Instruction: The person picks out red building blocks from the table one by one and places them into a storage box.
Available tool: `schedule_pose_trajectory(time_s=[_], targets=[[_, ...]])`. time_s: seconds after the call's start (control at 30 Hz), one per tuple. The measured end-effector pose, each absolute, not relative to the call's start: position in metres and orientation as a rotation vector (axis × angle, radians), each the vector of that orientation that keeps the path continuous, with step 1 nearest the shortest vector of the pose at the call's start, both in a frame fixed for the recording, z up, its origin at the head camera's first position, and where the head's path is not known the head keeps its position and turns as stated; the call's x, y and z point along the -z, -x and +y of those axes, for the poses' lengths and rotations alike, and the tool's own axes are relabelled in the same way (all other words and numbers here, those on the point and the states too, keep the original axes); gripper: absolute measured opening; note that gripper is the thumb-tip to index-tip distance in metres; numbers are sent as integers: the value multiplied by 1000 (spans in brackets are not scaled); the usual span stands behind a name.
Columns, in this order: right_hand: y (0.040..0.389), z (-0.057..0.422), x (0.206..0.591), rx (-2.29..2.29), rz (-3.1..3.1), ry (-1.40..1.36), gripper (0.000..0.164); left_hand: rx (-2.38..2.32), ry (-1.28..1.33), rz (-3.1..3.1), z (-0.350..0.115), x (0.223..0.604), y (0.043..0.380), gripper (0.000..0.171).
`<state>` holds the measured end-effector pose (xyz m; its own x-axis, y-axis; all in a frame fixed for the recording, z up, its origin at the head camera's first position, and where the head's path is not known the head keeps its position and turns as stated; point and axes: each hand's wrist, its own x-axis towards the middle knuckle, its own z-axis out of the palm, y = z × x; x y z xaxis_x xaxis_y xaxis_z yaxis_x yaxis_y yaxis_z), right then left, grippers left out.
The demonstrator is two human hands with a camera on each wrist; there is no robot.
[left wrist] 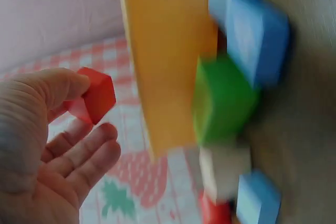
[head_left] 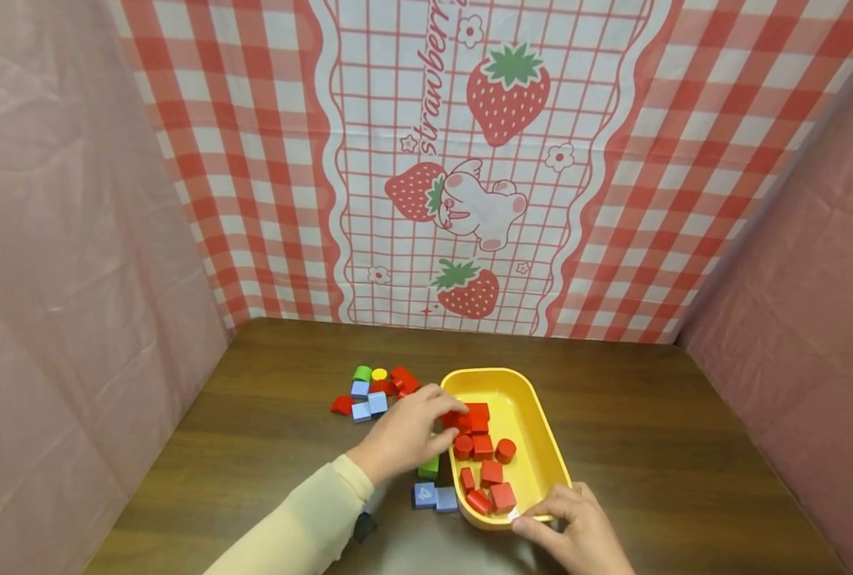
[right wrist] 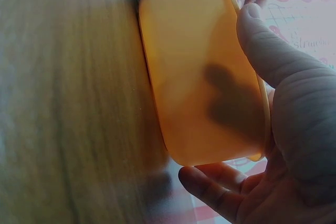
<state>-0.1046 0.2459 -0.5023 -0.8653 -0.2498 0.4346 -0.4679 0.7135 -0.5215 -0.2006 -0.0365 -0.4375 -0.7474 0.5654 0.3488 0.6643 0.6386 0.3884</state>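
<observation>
Over the left rim of the yellow tray (head_left: 518, 399), my left hand (head_left: 405, 431) pinches a red block (left wrist: 97, 95) between thumb and fingertips. Inside the tray lie several red blocks (head_left: 491, 473), cubes and cylinders among them, mostly along its left side. At the tray's near right corner my right hand (head_left: 577, 527) grips the rim, its thumb (right wrist: 268, 43) on the upper edge and other fingers lower on the wall. Just left of the tray are a green block (left wrist: 223, 100) and blue blocks (head_left: 434, 497), partly hidden by the left arm in the head view.
Further left and back on the brown wooden table (head_left: 254, 447) is a loose group: a green cylinder (head_left: 363, 373), a yellow piece (head_left: 379, 374), light blue cubes (head_left: 377, 402) and red pieces (head_left: 342, 405). A strawberry-print cloth (head_left: 455, 200) hangs behind; pink cloth (head_left: 74, 239) hangs at the sides.
</observation>
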Motion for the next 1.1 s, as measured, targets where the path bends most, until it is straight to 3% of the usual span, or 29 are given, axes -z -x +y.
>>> schedule_pose_trajectory(time_s=[0.43,1.1], targets=[[107,247,502,-897,-2539,-609,15,556,1311,-2558,33,463,189,19],[109,247,506,-887,-2506,-669,17,447,1216,-2605,51,479,186,17]])
